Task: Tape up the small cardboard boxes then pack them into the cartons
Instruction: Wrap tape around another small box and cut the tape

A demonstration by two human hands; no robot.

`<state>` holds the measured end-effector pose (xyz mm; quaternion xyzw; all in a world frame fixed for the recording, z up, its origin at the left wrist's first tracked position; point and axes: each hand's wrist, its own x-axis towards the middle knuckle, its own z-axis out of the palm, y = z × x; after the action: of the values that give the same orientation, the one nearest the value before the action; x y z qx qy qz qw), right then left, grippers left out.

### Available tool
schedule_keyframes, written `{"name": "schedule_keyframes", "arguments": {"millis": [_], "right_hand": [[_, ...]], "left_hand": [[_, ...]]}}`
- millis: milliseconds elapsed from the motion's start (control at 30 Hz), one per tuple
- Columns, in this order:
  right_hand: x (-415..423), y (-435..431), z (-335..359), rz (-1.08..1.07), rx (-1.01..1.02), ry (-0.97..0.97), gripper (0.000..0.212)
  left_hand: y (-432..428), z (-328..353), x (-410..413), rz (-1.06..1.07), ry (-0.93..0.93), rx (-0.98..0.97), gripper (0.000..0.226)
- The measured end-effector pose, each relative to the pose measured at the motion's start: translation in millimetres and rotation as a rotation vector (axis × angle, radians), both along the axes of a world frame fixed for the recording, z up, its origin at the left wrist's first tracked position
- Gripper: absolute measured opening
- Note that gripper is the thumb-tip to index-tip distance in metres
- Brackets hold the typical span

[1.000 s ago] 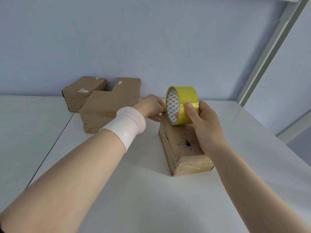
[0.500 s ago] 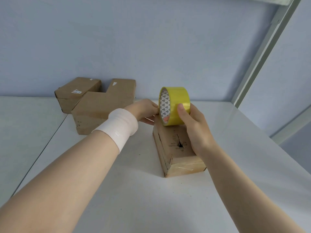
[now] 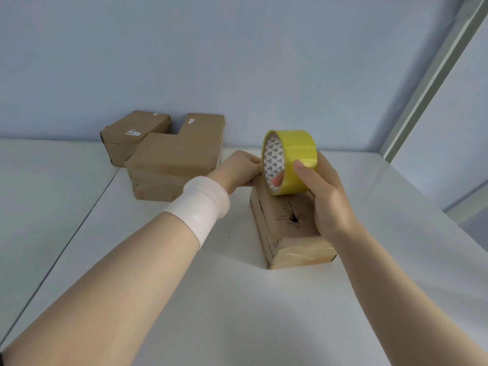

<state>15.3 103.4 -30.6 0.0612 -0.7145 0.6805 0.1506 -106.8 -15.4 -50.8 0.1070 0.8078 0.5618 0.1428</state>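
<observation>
A small brown cardboard box (image 3: 287, 228) lies on the white table, with a dark hole in its top and clear tape across its near end. My right hand (image 3: 326, 196) grips a yellow tape roll (image 3: 289, 161) standing on edge at the box's far end, thumb on the outside, a finger inside the core. My left hand (image 3: 241, 167), with a white wristband, holds the box's far left corner beside the roll; its fingertips are hidden behind the roll.
Two more brown cardboard boxes (image 3: 174, 165) (image 3: 132, 136) stand against the blue wall at the back left. The white table (image 3: 237, 313) has a seam running down its left side. A pale metal post (image 3: 433, 75) rises at the right.
Both hands and the tape roll keep their places on the box. Only the camera has shifted slightly.
</observation>
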Motion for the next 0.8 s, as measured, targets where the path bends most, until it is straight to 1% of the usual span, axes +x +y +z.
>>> {"name": "schedule_keyframes", "arguments": {"millis": [67,100,167,267,333,433,533,633,667,800], "right_hand": [[0,0,-1,0.014,0.11,-0.025,0.037],[1,0,-1,-0.004,0.176,-0.037,0.037],[1,-1,1,-0.06,0.233,-0.034,0.028],[13,-5,8,-0.105,0.123,0.0,0.015],[30,-9,11,-0.131,0.044,0.018,0.012],[59,-13,18,-0.158,0.02,0.023,0.02],[85,-10,26,-0.207,0.003,-0.063,0.037],[109,-7,22,-0.251,0.067,-0.153,0.054],[117,-6,16,-0.261,0.103,-0.183,0.055],[133,-8,-14,-0.281,0.169,-0.298,0.032]], "left_hand": [[1,-3,0,0.037,-0.001,0.01,0.026],[1,-3,0,0.051,-0.002,0.002,0.028],[4,0,0,0.076,-0.006,-0.018,0.03],[7,4,2,0.12,-0.021,-0.057,0.029],[7,4,3,0.124,-0.017,-0.063,0.029],[6,4,6,0.097,0.03,-0.056,0.029],[4,5,12,0.045,0.054,-0.003,0.02],[2,6,17,0.04,0.062,0.001,0.03],[2,7,18,0.04,0.067,-0.005,0.031],[2,8,23,0.036,0.083,-0.026,0.032]]}}
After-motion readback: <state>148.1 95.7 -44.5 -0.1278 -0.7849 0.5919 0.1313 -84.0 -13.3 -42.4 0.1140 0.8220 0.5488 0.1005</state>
